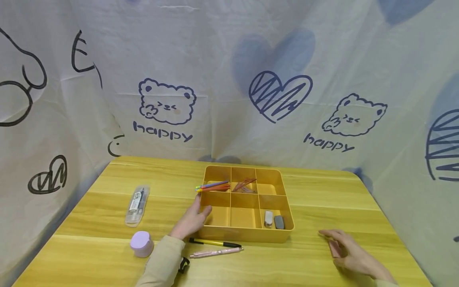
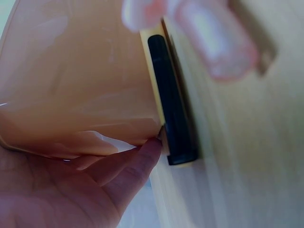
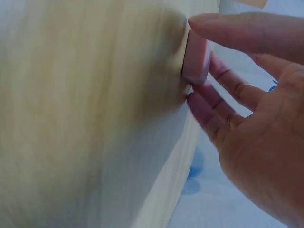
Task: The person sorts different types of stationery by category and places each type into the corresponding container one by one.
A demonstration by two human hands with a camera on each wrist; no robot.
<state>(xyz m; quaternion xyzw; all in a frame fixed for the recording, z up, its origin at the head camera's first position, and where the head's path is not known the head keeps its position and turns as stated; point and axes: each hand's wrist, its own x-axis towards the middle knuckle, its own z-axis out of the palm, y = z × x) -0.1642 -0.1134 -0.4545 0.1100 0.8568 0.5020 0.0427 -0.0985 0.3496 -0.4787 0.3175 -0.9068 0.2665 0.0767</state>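
Note:
A yellow-orange organizer box (image 1: 247, 233) with six compartments stands on the table. My left hand (image 1: 191, 219) holds its left side, the thumb over the rim; in the left wrist view a fingertip is close to a dark pen (image 2: 173, 104) beside the box. To the right of the box, my right hand (image 1: 353, 255) pinches a pink eraser (image 3: 195, 59) low over the tabletop, thumb on one side and fingers on the other. Inside the box are a white eraser (image 1: 268, 218) and a grey eraser (image 1: 279, 222), both in the front right compartment.
Colored pens (image 1: 215, 186) lean over the back left compartment; orange-brown pieces (image 1: 244, 184) lie in the back middle one. A yellow-black pen (image 1: 215, 242) and a pink pen (image 1: 216, 252) lie before the box. Left stand a clear case (image 1: 137, 205) and a lilac container (image 1: 141, 244).

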